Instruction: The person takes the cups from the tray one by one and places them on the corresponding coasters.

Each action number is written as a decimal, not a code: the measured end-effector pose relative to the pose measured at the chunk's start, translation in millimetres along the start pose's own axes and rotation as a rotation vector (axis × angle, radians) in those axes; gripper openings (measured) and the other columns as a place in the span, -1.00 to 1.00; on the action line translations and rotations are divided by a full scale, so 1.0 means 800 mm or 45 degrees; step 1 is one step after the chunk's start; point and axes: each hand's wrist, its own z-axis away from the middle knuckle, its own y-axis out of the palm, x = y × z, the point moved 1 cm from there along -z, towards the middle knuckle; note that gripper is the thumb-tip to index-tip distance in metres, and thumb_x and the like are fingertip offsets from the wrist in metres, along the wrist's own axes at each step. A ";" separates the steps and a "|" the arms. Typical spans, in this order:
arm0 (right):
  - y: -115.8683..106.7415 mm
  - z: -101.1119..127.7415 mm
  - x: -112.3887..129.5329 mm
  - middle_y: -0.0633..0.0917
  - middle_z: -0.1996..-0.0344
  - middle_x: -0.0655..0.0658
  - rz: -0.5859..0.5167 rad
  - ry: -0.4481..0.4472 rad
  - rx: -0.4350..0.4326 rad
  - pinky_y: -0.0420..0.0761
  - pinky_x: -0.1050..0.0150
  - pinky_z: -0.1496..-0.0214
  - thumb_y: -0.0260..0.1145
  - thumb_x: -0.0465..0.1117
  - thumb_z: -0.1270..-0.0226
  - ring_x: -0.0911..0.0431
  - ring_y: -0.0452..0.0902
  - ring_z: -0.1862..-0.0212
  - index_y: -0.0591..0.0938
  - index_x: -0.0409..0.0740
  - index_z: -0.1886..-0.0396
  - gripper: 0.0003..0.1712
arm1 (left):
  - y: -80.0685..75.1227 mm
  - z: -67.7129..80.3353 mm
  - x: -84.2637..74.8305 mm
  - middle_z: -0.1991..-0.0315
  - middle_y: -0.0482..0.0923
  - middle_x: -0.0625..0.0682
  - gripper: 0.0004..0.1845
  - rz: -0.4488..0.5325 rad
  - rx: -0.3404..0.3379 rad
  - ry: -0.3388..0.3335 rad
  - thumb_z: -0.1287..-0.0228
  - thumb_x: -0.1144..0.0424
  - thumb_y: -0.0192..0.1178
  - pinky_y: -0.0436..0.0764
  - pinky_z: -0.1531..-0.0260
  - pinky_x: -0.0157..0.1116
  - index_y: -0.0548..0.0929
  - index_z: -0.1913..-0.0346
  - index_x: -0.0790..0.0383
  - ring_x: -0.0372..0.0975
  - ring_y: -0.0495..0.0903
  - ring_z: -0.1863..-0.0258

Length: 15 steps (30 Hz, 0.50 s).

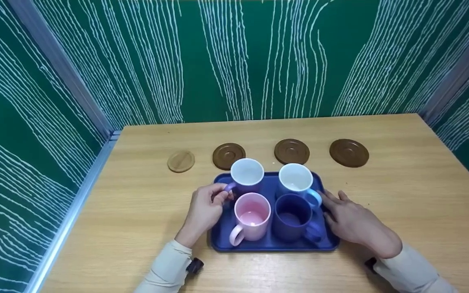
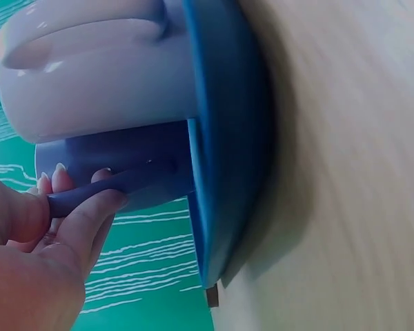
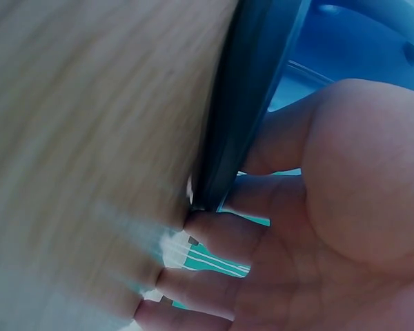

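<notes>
four mugs sit on my blue tray (image 1: 222, 238); my left hand (image 1: 204, 211) pinches the purple mug (image 1: 246, 176) by its handle at back left, my right hand (image 1: 350, 221) rests flat, fingers straight, against the tray's right rim.

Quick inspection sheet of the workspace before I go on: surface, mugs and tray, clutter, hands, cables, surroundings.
Surface: light wooden table, level.
Job's things: blue tray holding four upright mugs: purple mug back left, light blue mug back right, pink mug front left, dark blue mug front right.
Clutter: four round coasters in a row behind the tray; one light coaster, three dark coasters.
Hands: left hand pinches the purple mug's handle; right hand rests, fingers straight, at the tray's right edge.
Cables: nothing seen.
Surroundings: green walls with white wavy lines on three sides.
</notes>
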 end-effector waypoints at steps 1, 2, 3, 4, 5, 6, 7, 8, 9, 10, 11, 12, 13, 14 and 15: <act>0.000 -0.001 0.001 0.37 -0.52 -0.31 0.000 -0.003 0.001 0.43 -0.59 -0.11 0.19 -0.11 -0.53 -0.54 0.24 -0.44 0.33 -0.16 -0.59 -0.31 | -0.002 0.000 -0.002 0.35 0.73 0.03 -0.79 0.006 -0.011 -0.003 -0.43 0.54 0.13 0.65 0.23 -0.36 0.77 0.23 0.32 -0.22 0.67 0.28; 0.000 -0.002 0.002 0.37 -0.52 -0.31 0.004 -0.007 0.001 0.43 -0.58 -0.11 0.19 -0.10 -0.53 -0.54 0.24 -0.43 0.33 -0.15 -0.59 -0.31 | -0.005 -0.001 -0.004 0.34 0.74 0.04 -0.79 0.007 -0.022 -0.002 -0.43 0.54 0.12 0.66 0.22 -0.36 0.77 0.22 0.33 -0.21 0.68 0.27; 0.000 -0.003 0.002 0.37 -0.52 -0.31 0.004 -0.010 0.003 0.43 -0.58 -0.11 0.19 -0.10 -0.54 -0.54 0.24 -0.43 0.33 -0.16 -0.59 -0.31 | -0.007 -0.002 -0.006 0.34 0.74 0.05 -0.79 0.013 -0.037 -0.005 -0.44 0.54 0.12 0.67 0.19 -0.35 0.78 0.22 0.33 -0.21 0.69 0.27; -0.001 -0.004 0.002 0.37 -0.52 -0.32 0.004 -0.011 0.006 0.43 -0.58 -0.12 0.18 -0.10 -0.54 -0.54 0.24 -0.43 0.33 -0.16 -0.59 -0.31 | -0.009 -0.003 -0.009 0.33 0.75 0.06 -0.78 0.018 -0.051 -0.004 -0.44 0.54 0.12 0.69 0.17 -0.34 0.78 0.22 0.34 -0.20 0.70 0.26; -0.001 -0.004 0.002 0.36 -0.52 -0.32 0.001 -0.007 0.011 0.42 -0.58 -0.13 0.18 -0.10 -0.54 -0.54 0.23 -0.44 0.32 -0.17 -0.59 -0.30 | -0.011 -0.005 -0.012 0.33 0.76 0.07 -0.79 0.024 -0.066 -0.007 -0.44 0.53 0.13 0.70 0.15 -0.32 0.78 0.21 0.34 -0.20 0.71 0.25; -0.002 -0.005 0.002 0.36 -0.52 -0.33 0.000 -0.004 0.012 0.41 -0.58 -0.14 0.18 -0.10 -0.54 -0.55 0.22 -0.44 0.32 -0.17 -0.59 -0.30 | -0.014 -0.007 -0.016 0.32 0.76 0.07 -0.79 0.026 -0.081 -0.009 -0.44 0.53 0.13 0.71 0.14 -0.30 0.78 0.22 0.34 -0.19 0.71 0.25; -0.002 -0.004 0.002 0.36 -0.52 -0.33 0.000 -0.002 0.012 0.41 -0.58 -0.14 0.18 -0.11 -0.54 -0.55 0.22 -0.44 0.32 -0.18 -0.59 -0.30 | -0.016 -0.009 -0.019 0.32 0.76 0.08 -0.79 0.029 -0.096 -0.003 -0.44 0.53 0.13 0.72 0.12 -0.28 0.78 0.22 0.34 -0.18 0.72 0.24; -0.002 -0.004 0.001 0.36 -0.51 -0.34 0.001 -0.004 0.009 0.41 -0.58 -0.14 0.18 -0.11 -0.53 -0.55 0.23 -0.43 0.32 -0.19 -0.59 -0.30 | -0.019 -0.011 -0.023 0.31 0.76 0.10 -0.79 0.028 -0.112 0.008 -0.44 0.53 0.14 0.73 0.12 -0.26 0.79 0.22 0.35 -0.16 0.72 0.24; -0.002 -0.003 0.000 0.37 -0.51 -0.35 0.000 -0.005 0.004 0.42 -0.58 -0.14 0.18 -0.12 -0.53 -0.56 0.23 -0.43 0.33 -0.19 -0.58 -0.30 | -0.021 -0.013 -0.027 0.31 0.77 0.10 -0.80 0.035 -0.128 0.007 -0.43 0.53 0.14 0.73 0.12 -0.25 0.79 0.21 0.35 -0.15 0.72 0.24; -0.001 -0.002 0.000 0.37 -0.50 -0.35 0.000 -0.007 -0.002 0.42 -0.58 -0.13 0.18 -0.13 -0.52 -0.56 0.24 -0.42 0.33 -0.20 -0.58 -0.30 | -0.024 -0.014 -0.030 0.30 0.77 0.11 -0.80 0.042 -0.144 0.008 -0.43 0.53 0.15 0.74 0.11 -0.24 0.79 0.21 0.36 -0.13 0.72 0.24; -0.001 -0.002 -0.001 0.38 -0.50 -0.36 0.000 -0.013 -0.008 0.43 -0.57 -0.13 0.19 -0.13 -0.52 -0.57 0.25 -0.41 0.33 -0.21 -0.58 -0.31 | -0.028 -0.015 -0.033 0.29 0.77 0.12 -0.80 0.048 -0.161 0.007 -0.43 0.54 0.16 0.74 0.10 -0.25 0.80 0.19 0.36 -0.13 0.73 0.23; 0.000 -0.001 -0.002 0.38 -0.49 -0.36 0.000 -0.022 -0.016 0.44 -0.56 -0.13 0.19 -0.14 -0.51 -0.58 0.26 -0.40 0.34 -0.22 -0.57 -0.31 | -0.031 -0.017 -0.036 0.29 0.77 0.13 -0.80 0.059 -0.178 0.004 -0.43 0.54 0.16 0.74 0.08 -0.26 0.80 0.18 0.37 -0.12 0.73 0.21; 0.000 0.000 -0.002 0.39 -0.49 -0.36 -0.002 -0.029 -0.022 0.45 -0.56 -0.13 0.19 -0.15 -0.51 -0.58 0.27 -0.39 0.34 -0.22 -0.57 -0.31 | -0.035 -0.018 -0.039 0.28 0.76 0.14 -0.80 0.067 -0.195 0.001 -0.43 0.55 0.16 0.74 0.06 -0.27 0.80 0.17 0.38 -0.11 0.74 0.20; 0.001 0.001 -0.002 0.39 -0.49 -0.37 -0.004 -0.034 -0.026 0.45 -0.55 -0.13 0.20 -0.15 -0.51 -0.59 0.27 -0.39 0.34 -0.22 -0.57 -0.31 | -0.039 -0.019 -0.042 0.28 0.76 0.14 -0.80 0.066 -0.218 -0.009 -0.42 0.54 0.17 0.74 0.08 -0.29 0.80 0.17 0.38 -0.11 0.73 0.19; 0.001 0.002 -0.003 0.39 -0.49 -0.37 -0.006 -0.035 -0.027 0.45 -0.55 -0.13 0.20 -0.15 -0.51 -0.59 0.27 -0.38 0.34 -0.22 -0.57 -0.31 | -0.043 -0.020 -0.045 0.27 0.76 0.14 -0.80 0.065 -0.243 -0.019 -0.42 0.54 0.17 0.73 0.07 -0.30 0.81 0.17 0.37 -0.11 0.74 0.18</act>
